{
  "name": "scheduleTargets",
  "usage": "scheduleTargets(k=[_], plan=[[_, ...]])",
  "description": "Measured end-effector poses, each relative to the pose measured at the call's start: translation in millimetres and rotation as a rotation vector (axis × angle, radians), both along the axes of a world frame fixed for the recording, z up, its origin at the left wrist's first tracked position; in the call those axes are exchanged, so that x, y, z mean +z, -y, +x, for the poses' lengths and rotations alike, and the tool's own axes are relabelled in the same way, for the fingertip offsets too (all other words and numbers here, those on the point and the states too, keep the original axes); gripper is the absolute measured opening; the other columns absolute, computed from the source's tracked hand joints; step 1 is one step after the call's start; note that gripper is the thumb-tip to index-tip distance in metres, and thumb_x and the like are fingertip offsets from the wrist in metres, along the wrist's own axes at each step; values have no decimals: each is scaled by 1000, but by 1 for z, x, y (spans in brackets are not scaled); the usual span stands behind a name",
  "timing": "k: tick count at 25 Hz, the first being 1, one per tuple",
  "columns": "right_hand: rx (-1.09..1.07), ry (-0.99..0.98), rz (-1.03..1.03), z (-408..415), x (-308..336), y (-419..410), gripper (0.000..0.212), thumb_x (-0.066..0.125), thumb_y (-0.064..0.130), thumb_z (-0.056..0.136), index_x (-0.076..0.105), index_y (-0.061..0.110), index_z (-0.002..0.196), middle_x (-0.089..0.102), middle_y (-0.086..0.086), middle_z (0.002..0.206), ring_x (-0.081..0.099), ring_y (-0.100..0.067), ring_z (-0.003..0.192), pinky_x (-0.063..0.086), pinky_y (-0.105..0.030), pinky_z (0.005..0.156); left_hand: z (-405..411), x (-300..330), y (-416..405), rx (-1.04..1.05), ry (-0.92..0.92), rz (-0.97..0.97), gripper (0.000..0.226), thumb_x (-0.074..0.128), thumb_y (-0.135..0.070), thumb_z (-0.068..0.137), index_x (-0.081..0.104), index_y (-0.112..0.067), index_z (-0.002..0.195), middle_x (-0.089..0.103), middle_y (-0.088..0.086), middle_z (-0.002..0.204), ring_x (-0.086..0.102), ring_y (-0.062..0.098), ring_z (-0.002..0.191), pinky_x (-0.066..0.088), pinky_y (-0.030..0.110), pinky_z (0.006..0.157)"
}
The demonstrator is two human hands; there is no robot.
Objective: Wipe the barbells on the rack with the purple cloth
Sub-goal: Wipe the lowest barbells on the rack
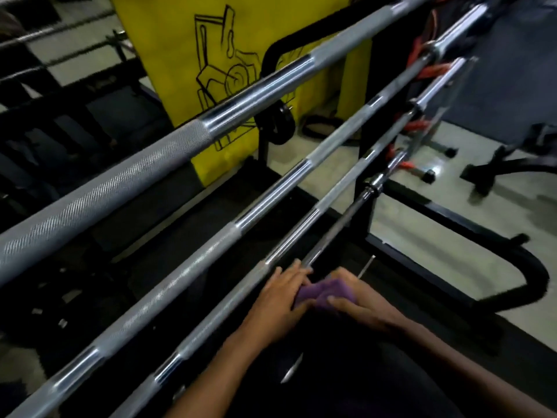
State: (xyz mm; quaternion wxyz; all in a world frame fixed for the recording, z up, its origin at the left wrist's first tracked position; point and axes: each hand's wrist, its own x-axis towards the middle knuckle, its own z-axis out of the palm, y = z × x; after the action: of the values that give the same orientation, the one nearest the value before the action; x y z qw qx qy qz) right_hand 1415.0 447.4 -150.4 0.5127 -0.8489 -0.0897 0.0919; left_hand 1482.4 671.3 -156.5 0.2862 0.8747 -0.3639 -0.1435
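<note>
Hands (280, 300) (358, 300) bunching purple cloth (319, 292), beside barbells (193, 267)

Purple cloth (324, 292), yellow panel (241, 49) (black line-drawing).

Hidden from you: most of the purple cloth (322, 294), covered by your left hand (278, 300) and right hand (355, 297). The thin bar (334, 230) vanishes beneath them. The barbells (126, 182) run off the frame's left edge, and the far background is blurred.
</note>
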Motion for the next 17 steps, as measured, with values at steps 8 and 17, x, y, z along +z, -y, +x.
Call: scheduleTargets(k=[8, 17], plan=[[-824, -54, 170, -34, 23, 60, 11, 56, 26, 102, 64, 29, 109, 68, -6, 104, 65, -21, 99, 50, -17, 76, 17, 46, 69, 32, -128, -89, 16, 50, -43, 99, 44, -29, 100, 67, -1, 96, 64, 25, 93, 51, 41, 77], [-998, -303, 1131, 11, 19, 41, 40, 27, 20, 112, 59, 7, 93, 70, -15, 83, 73, -11, 62, 56, -23, 49, 26, 89, 153, -424, 8, 86, 40, 58, -51, 94, 54, -30, 128, 64, -3, 123, 61, 16, 110, 53, 40, 91]])
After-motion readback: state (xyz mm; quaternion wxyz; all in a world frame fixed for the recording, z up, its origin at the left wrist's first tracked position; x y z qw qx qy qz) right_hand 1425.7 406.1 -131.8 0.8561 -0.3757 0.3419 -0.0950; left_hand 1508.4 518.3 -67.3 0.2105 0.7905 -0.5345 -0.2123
